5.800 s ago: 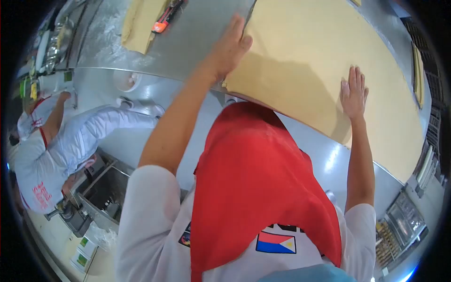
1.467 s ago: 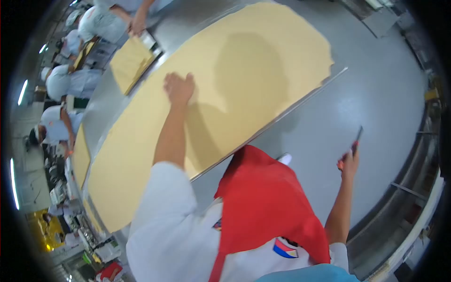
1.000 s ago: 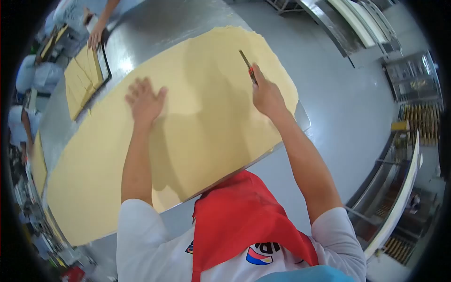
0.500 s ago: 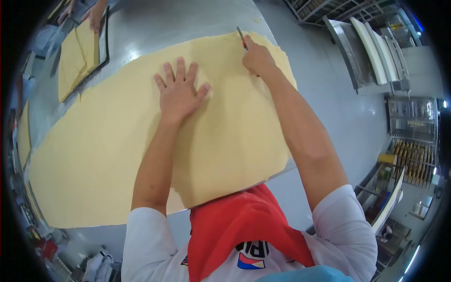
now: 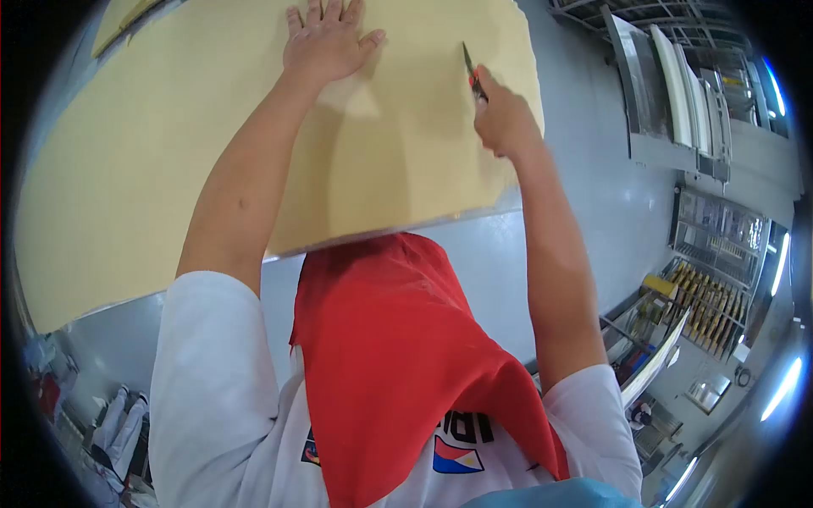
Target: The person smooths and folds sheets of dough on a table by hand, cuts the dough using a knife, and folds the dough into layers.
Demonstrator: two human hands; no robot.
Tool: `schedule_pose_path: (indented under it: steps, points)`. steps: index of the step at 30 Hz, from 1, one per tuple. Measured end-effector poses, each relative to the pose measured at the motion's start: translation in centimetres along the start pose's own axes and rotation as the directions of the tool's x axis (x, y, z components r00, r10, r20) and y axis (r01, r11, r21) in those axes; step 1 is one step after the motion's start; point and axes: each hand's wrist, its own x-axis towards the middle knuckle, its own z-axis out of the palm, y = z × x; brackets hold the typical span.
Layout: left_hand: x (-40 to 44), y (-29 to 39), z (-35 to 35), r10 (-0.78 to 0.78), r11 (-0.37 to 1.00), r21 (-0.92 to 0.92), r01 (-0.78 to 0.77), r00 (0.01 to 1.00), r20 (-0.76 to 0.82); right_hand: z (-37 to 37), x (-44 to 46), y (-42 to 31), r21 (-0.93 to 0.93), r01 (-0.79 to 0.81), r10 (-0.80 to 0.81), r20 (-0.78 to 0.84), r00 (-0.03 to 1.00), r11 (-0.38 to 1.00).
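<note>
A wide, pale yellow sheet of dough (image 5: 152,161) covers the work table in front of me. My left hand (image 5: 326,42) lies flat on it with fingers spread, holding nothing. To the right, my right hand (image 5: 508,118) is closed round a knife (image 5: 471,71) with a thin dark blade and a bit of red near the grip. The knife is over the right part of the sheet, its blade pointing away from me. Whether the blade touches the dough I cannot tell. Most of the handle is hidden in my fist.
At the upper left is another yellow dough piece (image 5: 114,21), partly out of view. The table's front edge (image 5: 364,237) runs just before my red apron (image 5: 389,339). Racks with trays (image 5: 711,296) and a metal stand with white boards (image 5: 669,85) line the right side.
My right hand has drawn the knife toward my body along the right side of the dough. My left hand stays flat on the sheet. The view has tilted down toward me.
</note>
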Motion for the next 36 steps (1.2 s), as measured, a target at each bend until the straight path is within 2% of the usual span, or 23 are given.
schedule_pose_path:
  steps: [2,6,8,10,13,15,16,17,18,20,21,23,24,25,27,28,29,30,31,32,34,36]
  points:
    - [-1.7,0.7,1.1,0.023,1.0,-0.008,-0.022,0.998,0.062,3.5,-3.7,4.2,-0.18,0.197,-0.233,-0.203,0.951,0.964]
    - [-6.6,1.2,3.0,0.077,0.997,-0.008,-0.077,0.997,0.006,6.7,-14.1,7.0,-0.098,0.11,-0.125,-0.166,0.978,0.989]
    - [-8.6,0.3,5.1,0.107,0.977,0.188,-0.096,0.993,-0.05,7.3,-19.6,7.4,-0.066,-0.055,0.056,0.016,0.998,0.996]
    - [-11.8,-0.6,4.9,0.134,0.974,0.19,-0.121,0.989,-0.06,10.1,-24.3,10.6,-0.021,0.0,-0.001,-0.059,0.998,1.0]
    - [-18.2,-2.5,4.1,0.156,0.974,0.179,-0.141,0.985,-0.075,12.5,-30.0,13.8,0.021,-0.035,0.037,-0.122,0.992,0.999]
    - [-21.7,-2.9,4.3,0.172,0.972,0.176,-0.154,0.981,-0.091,12.8,-29.2,15.7,0.121,0.005,0.047,-0.421,0.906,0.993]
    - [-22.9,-2.9,4.6,0.189,0.977,0.113,-0.178,0.978,-0.091,11.1,-27.5,15.1,0.327,-0.099,0.213,-0.335,0.918,0.94]
    - [-24.0,-2.9,4.5,0.208,0.978,0.053,-0.203,0.973,-0.097,9.2,-25.5,14.2,0.454,-0.137,0.294,-0.296,0.909,0.881]
    - [-25.5,-2.8,4.7,0.224,0.968,-0.087,-0.234,0.968,-0.114,7.5,-23.4,13.5,0.571,-0.169,0.364,-0.246,0.899,0.803]
    - [-28.8,-2.6,3.2,0.223,0.901,-0.345,-0.264,0.963,-0.153,7.4,-17.6,14.7,0.822,0.028,0.313,-0.248,0.917,0.568]
    - [-30.4,-2.6,2.2,0.207,0.848,-0.46,-0.262,0.964,-0.168,7.5,-14.9,15.0,0.825,0.065,0.298,-0.275,0.914,0.562]
    - [-33.1,-3.7,0.6,0.118,0.839,-0.51,-0.189,0.979,-0.168,7.6,-9.0,15.1,0.886,0.145,0.305,-0.3,0.904,0.44]
    - [-34.4,-4.6,0.0,0.069,0.843,-0.515,-0.154,0.981,-0.18,7.6,-5.8,16.2,0.833,0.099,0.284,-0.294,0.912,0.544]
    - [-35.2,-5.6,-0.3,0.016,0.845,-0.522,-0.116,0.981,-0.192,6.9,-3.8,16.6,0.833,0.132,0.26,-0.313,0.914,0.538]
    - [-36.4,-8.0,-0.4,-0.06,0.853,-0.517,-0.073,0.97,-0.236,5.5,0.0,16.7,0.786,-0.027,0.277,-0.185,0.943,0.618]
    - [-37.3,-9.7,-0.4,-0.139,0.854,-0.521,-0.012,0.958,-0.25,5.3,1.6,17.6,0.832,0.021,0.216,-0.168,0.962,0.554]
    - [-38.1,-11.4,-0.2,-0.217,0.869,-0.492,0.057,0.937,-0.275,4.3,1.0,15.7,0.944,0.047,0.188,-0.114,0.976,0.327]
    - [-38.7,-12.8,0.2,-0.215,0.888,-0.46,0.03,0.91,-0.355,4.6,3.5,16.6,0.957,0.038,0.157,-0.087,0.984,0.289]
    - [-39.7,-13.9,0.3,-0.213,0.906,-0.422,0.017,0.881,-0.422,4.8,4.8,17.0,0.947,0.091,0.111,-0.131,0.985,0.309]
    - [-40.6,-14.6,-0.1,-0.276,0.903,-0.424,0.077,0.86,-0.43,3.5,1.5,13.1,0.966,-0.02,0.214,-0.037,0.976,0.257]
    - [-43.3,-15.7,0.2,-0.393,0.888,-0.41,0.207,0.805,-0.444,6.7,3.5,14.0,0.917,0.341,0.102,-0.366,0.925,0.207]
    - [-46.1,-17.1,2.2,-0.531,0.815,-0.461,0.351,0.772,-0.351,6.9,3.9,14.1,0.69,0.348,0.125,-0.537,0.834,0.635]
